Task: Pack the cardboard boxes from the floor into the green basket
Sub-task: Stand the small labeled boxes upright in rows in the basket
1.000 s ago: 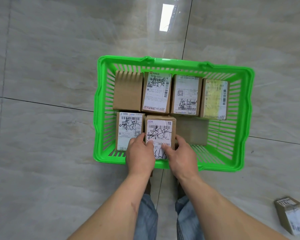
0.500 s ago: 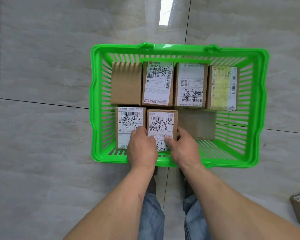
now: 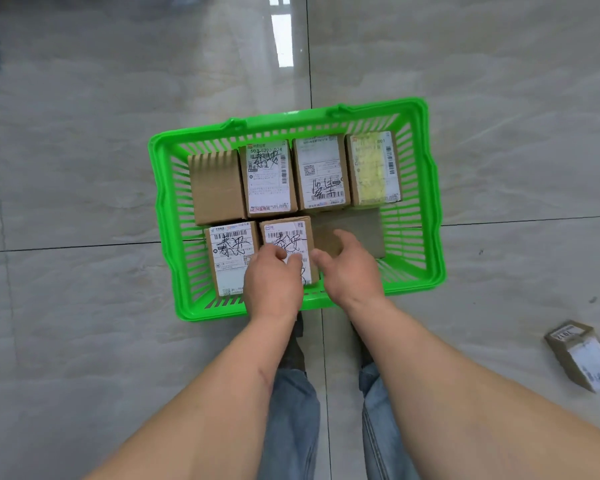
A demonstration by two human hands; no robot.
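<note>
Grey floor tiles (image 3: pixel 84 168) carried one stray cardboard box (image 3: pixel 581 355) right of the green basket (image 3: pixel 167 216). Six boxes filled it; both hands, left (image 3: pixel 274 285) and right (image 3: pixel 350 268), fingers loosely curled, rested on the near-middle box (image 3: pixel 286 237).

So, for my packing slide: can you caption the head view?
Both hands, left hand and right hand, settle a labelled box into the green basket; one box remains on the floor.

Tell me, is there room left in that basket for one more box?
Yes: the near right corner of the green basket, beyond a low plain box, beside the scribbled-label box. The back row of four boxes is packed tight.
</note>
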